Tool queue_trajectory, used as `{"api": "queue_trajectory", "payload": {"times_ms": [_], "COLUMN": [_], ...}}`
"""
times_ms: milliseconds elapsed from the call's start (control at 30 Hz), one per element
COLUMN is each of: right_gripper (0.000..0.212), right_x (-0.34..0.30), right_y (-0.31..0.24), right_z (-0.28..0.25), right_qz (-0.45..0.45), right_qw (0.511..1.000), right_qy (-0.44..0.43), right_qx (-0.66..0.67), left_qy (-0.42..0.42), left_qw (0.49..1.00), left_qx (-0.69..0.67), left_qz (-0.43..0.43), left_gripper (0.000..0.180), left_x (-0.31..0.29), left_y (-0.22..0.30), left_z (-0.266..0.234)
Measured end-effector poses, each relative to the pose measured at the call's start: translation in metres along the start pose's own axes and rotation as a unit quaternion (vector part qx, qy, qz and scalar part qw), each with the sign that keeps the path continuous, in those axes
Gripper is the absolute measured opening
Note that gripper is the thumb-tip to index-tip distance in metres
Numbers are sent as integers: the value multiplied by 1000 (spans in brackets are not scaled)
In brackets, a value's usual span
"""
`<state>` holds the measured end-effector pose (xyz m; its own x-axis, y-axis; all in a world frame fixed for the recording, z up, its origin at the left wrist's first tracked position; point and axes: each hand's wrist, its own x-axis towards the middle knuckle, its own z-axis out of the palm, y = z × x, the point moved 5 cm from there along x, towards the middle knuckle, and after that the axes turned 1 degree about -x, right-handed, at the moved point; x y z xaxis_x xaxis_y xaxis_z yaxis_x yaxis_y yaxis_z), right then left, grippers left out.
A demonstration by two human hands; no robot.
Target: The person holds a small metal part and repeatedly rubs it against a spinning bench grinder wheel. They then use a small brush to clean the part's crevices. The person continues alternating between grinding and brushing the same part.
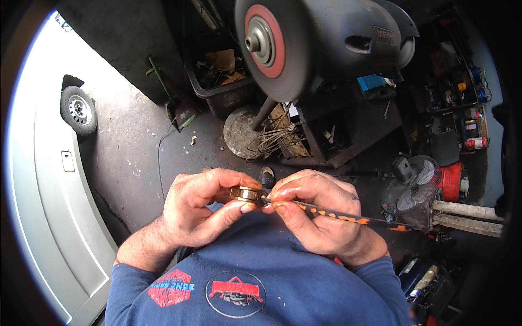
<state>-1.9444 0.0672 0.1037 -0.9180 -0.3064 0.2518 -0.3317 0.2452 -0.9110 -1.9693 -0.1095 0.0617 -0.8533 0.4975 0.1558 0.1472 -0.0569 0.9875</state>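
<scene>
In front of my chest, my left hand (198, 205) pinches a round, brass-coloured metal piece (246, 194) between thumb and fingers. It looks like a thick ring or fitting; its exact kind is unclear. My right hand (323, 209) grips a long thin rod (340, 216) with worn orange paint, which slants out toward the lower right. The rod's near end comes to a small dark metal part (265, 199) right beside the brass-coloured piece. Whether the two are joined, I cannot tell. Both hands have dark, greasy smears on the skin.
Ahead stands a large bench grinder (348, 38) with a red-centred wheel (266, 41). A dark bin (225, 100) of scraps and a coil of cable (277, 142) sit below it. A pale vehicle (57, 190) is on the left. Fans (416, 195) and shelves line the right.
</scene>
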Motion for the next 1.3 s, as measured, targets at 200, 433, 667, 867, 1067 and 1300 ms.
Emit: {"api": "queue_trajectory", "payload": {"times_ms": [200, 433, 667, 867, 1067, 1300], "right_gripper": [17, 17, 16, 19, 16, 15], "right_x": [0, 5, 10, 13, -17, -56], "right_y": [7, 5, 13, 18, 38, 27], "right_z": [2, -4, -1, -18, -55, -111], "right_qz": [9, -17, -13, -106, 25, 33], "right_qw": [999, 1000, 999, 994, 922, 982], "right_qy": [34, -5, 47, -32, 37, 22], "right_qx": [0, -5, -8, -19, 384, 186], "left_qy": [-9, -10, -25, -79, -159, -149], "left_qw": [999, 1000, 1000, 993, 873, 870], "left_qx": [27, -12, 12, -82, -450, -466], "left_qz": [15, -9, -3, 20, -103, -57], "left_gripper": [26, 26, 25, 28, 34, 33], "left_x": [5, 11, 14, 22, 31, 49], "left_y": [1, -2, -4, -20, -39, -43], "left_z": [1, -1, -6, 7, 65, 127]}}
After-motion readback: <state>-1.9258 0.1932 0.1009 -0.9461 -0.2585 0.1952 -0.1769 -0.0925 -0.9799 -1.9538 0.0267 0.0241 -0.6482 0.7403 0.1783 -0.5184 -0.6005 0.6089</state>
